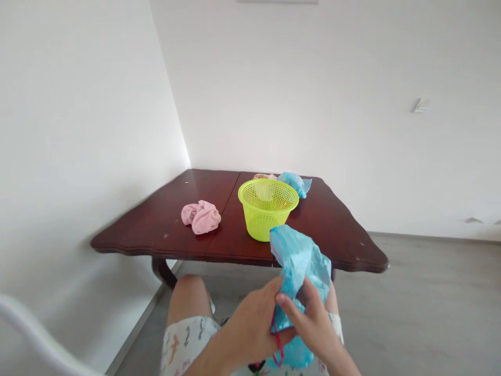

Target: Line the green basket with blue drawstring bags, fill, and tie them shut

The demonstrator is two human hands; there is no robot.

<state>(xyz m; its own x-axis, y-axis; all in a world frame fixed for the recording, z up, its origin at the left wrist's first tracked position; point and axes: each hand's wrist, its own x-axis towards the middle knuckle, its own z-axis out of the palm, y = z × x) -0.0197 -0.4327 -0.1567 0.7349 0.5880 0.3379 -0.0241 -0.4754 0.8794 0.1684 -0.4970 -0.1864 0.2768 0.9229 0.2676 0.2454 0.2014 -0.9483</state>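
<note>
A crinkled light-blue plastic bag (303, 256) is held above my lap, in front of the table's near edge. My left hand (256, 321) grips its left side, the fingers partly behind the plastic. From the right, my right hand (311, 318) pinches the middle of the bag with thumb and fingers. A thin red cord (277, 334) hangs by my left hand, below the bag's gathered part. Whether anything is inside the bag I cannot tell.
On the dark red wooden table (156, 230) stands a yellow-green mesh basket (260, 222). A bunched pink cloth (201, 216) lies to its left. Behind the basket are another blue plastic bag (294, 183) and a partly hidden pinkish item (265, 176). White walls border the table's left and far sides.
</note>
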